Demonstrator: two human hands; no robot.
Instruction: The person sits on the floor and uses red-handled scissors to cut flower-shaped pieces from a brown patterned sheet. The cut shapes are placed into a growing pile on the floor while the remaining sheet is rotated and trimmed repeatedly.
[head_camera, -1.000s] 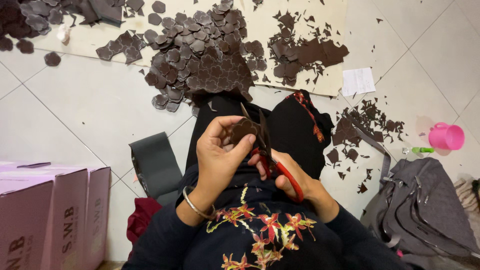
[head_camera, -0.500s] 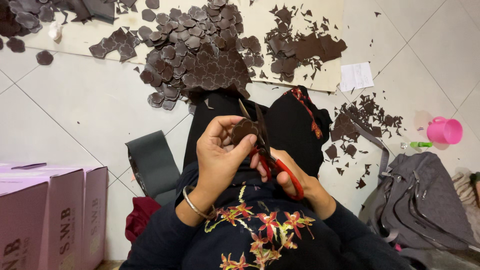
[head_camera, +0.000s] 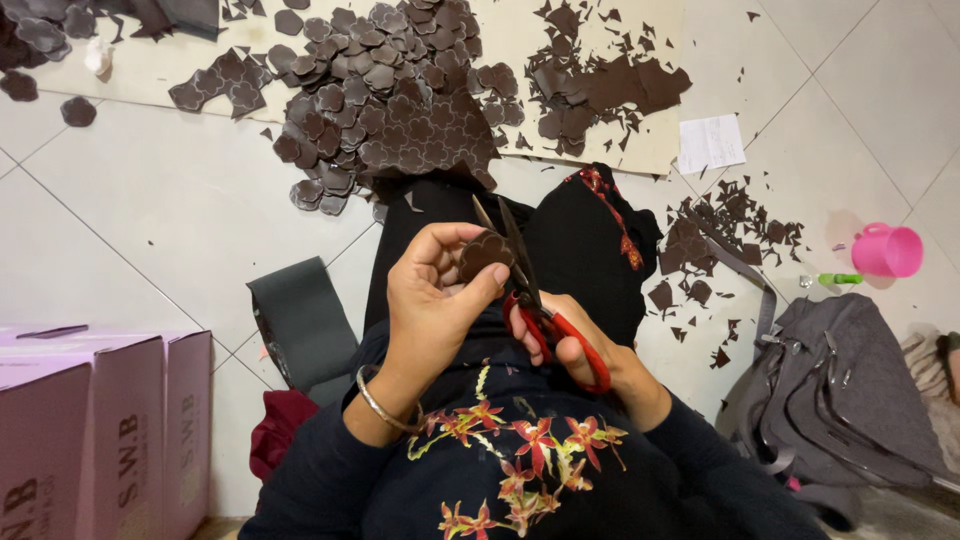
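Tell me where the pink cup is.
In the head view, the pink cup lies on the tiled floor at far right, beside the grey bag.

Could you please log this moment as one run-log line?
left hand: holds brown scalloped piece | right hand: red-handled scissors, blades at piece | pile of cut pieces on floor

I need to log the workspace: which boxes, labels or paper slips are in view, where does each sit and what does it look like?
Pink boxes: bottom left corner on the floor, rectangular cartons standing side by side, pale pink with dark lettering on their sides.
Paper slip: upper right on the tiled floor, at the right edge of the cream sheet, small white rectangle with faint print.
No screens or signs in view.
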